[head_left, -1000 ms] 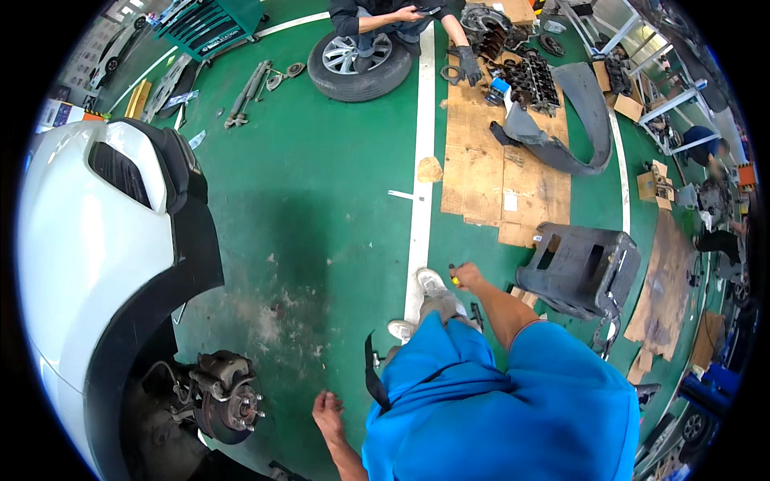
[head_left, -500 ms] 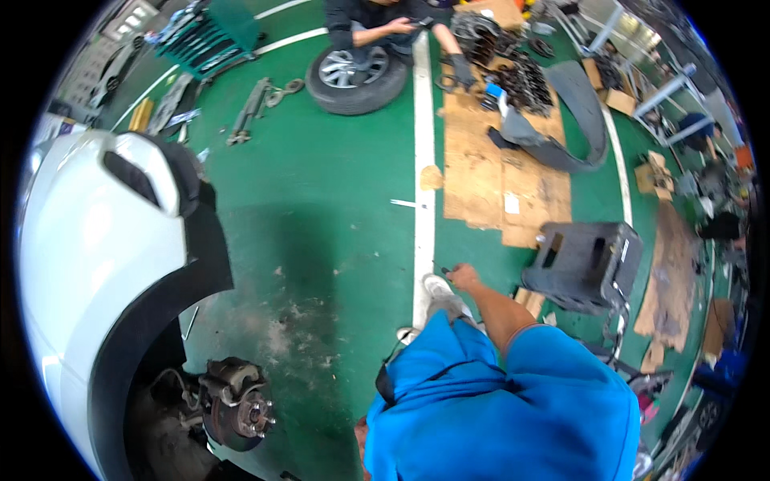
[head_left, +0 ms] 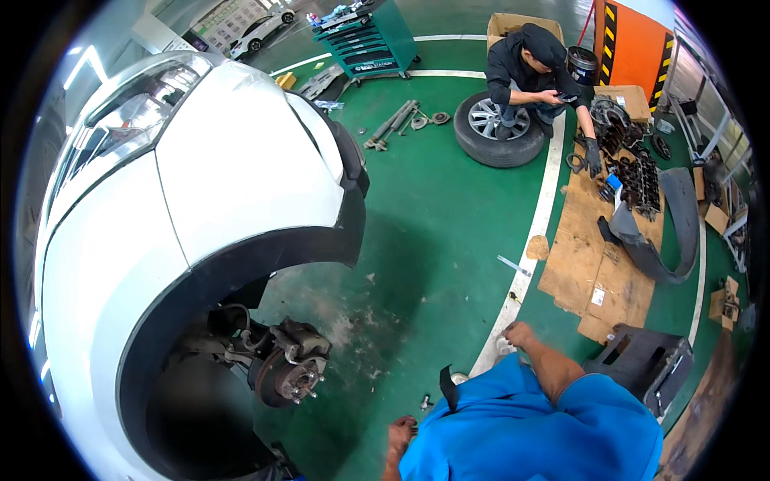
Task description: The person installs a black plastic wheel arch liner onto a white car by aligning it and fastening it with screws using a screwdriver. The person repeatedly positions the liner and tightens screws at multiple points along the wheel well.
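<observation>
My right hand (head_left: 520, 334) is closed in front of my blue clothing, above the white floor line; whatever it grips is hidden. A small dark and yellowish item (head_left: 514, 297) shows just beyond it, and whether the hand touches it is unclear. Low at my left side, my left hand (head_left: 401, 431) has its fingers curled, their contents not readable. Close by is a small metal piece (head_left: 426, 402), held or on the floor I cannot tell. To the left, the white car (head_left: 241, 152) has an open wheel arch with a bare brake disc (head_left: 277, 378) and caliper (head_left: 303, 338).
A person in dark clothes (head_left: 525, 80) sits on a tyre (head_left: 499, 148), one gloved hand by engine parts (head_left: 639, 180) on cardboard (head_left: 589, 256). A grey plastic step stool (head_left: 646, 365) stands at my right. Struts (head_left: 393, 124) and a green tool cart (head_left: 369, 44) are farther off.
My view has swung left and up, so the car and the seated person show more fully. My left hand is now more visible; my right hand remains closed in front of me.
</observation>
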A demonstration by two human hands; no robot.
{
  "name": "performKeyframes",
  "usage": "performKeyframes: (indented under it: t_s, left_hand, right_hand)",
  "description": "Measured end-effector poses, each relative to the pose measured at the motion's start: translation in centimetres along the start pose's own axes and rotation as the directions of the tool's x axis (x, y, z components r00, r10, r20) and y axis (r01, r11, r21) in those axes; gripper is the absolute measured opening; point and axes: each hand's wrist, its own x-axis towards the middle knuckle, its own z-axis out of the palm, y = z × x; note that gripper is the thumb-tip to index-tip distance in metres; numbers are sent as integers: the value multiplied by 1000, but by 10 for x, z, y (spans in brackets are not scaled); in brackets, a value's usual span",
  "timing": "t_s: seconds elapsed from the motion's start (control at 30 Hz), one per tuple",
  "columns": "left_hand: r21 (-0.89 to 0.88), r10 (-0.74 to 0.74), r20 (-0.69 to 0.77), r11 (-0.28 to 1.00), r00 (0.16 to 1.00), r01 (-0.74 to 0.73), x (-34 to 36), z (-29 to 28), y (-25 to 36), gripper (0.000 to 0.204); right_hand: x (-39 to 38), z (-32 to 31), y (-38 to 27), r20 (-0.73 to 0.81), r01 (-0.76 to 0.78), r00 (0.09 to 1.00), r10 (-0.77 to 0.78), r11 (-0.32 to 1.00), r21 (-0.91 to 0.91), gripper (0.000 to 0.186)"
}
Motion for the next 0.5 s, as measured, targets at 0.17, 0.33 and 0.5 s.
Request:
performKeyframes:
  t_s: [0.17,0.33,0.5]
  left_hand:
    - [-19,70,-20,997,997,-70,3,18,-27,20]
    - [504,443,192,721,875,-476,24,-6,-92,19]
    - [498,528,-162,773,834,-393,98,-31,-50,24]
  right_hand:
    - [25,6,16,-53,210,973,-224,958,-195,44]
    - [22,-18,4,29,313,942,-335,841,-441,34]
    - [35,-36,-105,-11,488,868,-496,858,-159,42]
